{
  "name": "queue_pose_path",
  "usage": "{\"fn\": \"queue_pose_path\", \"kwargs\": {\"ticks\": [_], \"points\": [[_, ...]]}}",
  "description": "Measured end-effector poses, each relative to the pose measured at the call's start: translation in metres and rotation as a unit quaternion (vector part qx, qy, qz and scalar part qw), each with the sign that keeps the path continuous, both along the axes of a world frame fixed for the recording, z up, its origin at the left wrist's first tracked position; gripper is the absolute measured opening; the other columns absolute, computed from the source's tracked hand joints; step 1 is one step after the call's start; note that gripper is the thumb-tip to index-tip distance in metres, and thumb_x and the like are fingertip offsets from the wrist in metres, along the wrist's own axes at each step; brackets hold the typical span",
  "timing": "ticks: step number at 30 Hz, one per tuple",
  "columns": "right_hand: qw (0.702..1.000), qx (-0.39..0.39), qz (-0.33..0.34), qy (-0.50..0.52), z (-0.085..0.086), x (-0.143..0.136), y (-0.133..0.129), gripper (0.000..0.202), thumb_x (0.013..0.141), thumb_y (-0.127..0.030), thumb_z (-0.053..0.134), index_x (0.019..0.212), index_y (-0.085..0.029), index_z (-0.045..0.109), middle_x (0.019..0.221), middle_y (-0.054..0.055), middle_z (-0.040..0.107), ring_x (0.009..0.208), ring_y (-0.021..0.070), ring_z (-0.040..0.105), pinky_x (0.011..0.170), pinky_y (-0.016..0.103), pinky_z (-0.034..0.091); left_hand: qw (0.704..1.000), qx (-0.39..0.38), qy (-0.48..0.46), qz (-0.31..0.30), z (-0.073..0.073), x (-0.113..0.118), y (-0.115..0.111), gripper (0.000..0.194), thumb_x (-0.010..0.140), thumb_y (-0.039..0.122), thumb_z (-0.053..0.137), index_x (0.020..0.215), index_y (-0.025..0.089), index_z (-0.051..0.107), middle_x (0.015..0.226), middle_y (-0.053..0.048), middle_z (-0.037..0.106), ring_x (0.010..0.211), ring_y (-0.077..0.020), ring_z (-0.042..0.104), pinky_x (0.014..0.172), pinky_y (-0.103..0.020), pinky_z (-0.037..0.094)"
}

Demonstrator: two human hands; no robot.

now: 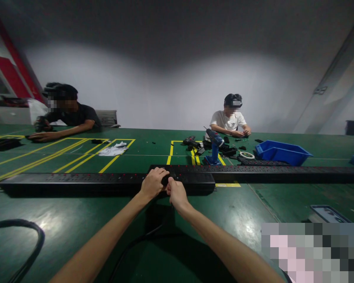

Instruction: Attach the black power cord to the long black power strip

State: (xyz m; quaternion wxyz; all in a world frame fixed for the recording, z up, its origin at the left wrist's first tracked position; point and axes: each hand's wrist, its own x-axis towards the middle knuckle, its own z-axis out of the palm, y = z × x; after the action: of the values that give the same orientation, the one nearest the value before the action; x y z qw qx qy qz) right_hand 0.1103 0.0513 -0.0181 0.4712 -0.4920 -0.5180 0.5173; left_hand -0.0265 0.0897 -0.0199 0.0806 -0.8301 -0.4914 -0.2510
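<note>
A long black bar point(76, 180) with small red marks along its top lies across the green table. My left hand point(155, 181) is closed at the bar's near side, its fingers curled round a small dark part whose shape is mostly hidden. Right beside it, my right hand point(177, 192) is closed in a fist-like pinch on something dark that I cannot make out. A black cable point(135, 240) runs down from below my hands toward the front edge. Behind and to the right lies a second long black bar point(268, 173), partly alongside the first.
A blue cordless drill point(214, 145) stands behind the bars, near dark parts and a roll of tape point(247, 155). To its right is a blue bin point(283, 152). White cloths point(113, 149) lie left of centre. Two people sit across the table. A thick cable point(32, 225) loops at the left.
</note>
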Motion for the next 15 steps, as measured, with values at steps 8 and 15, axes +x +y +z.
{"fn": "queue_pose_path", "kwargs": {"ticks": [8, 15], "points": [[0.987, 0.125, -0.027, -0.097, -0.033, 0.003, -0.014, 0.049, 0.093, -0.053, 0.03, 0.058, -0.022, 0.046, 0.059, 0.003, 0.049, 0.053, 0.0151, 0.042, 0.049, 0.026, 0.029, 1.0, 0.0, -0.002, -0.007, 0.002, 0.001, 0.0, 0.044, 0.067, 0.014, 0.058, 0.111, 0.021, 0.063, 0.112, -0.007, 0.063, 0.105, -0.0272, 0.052, 0.088, -0.041, 0.041], [0.997, 0.067, -0.01, -0.045, 0.002, 0.003, 0.005, 0.051, 0.089, -0.056, 0.035, 0.053, -0.021, 0.042, 0.051, 0.001, 0.044, 0.049, 0.0138, 0.041, 0.047, 0.025, 0.028, 1.0, -0.003, -0.006, -0.002, 0.0, 0.0, 0.0, 0.046, 0.071, 0.014, 0.06, 0.116, 0.021, 0.06, 0.116, -0.007, 0.062, 0.106, -0.0269, 0.052, 0.089, -0.041, 0.041]]}}
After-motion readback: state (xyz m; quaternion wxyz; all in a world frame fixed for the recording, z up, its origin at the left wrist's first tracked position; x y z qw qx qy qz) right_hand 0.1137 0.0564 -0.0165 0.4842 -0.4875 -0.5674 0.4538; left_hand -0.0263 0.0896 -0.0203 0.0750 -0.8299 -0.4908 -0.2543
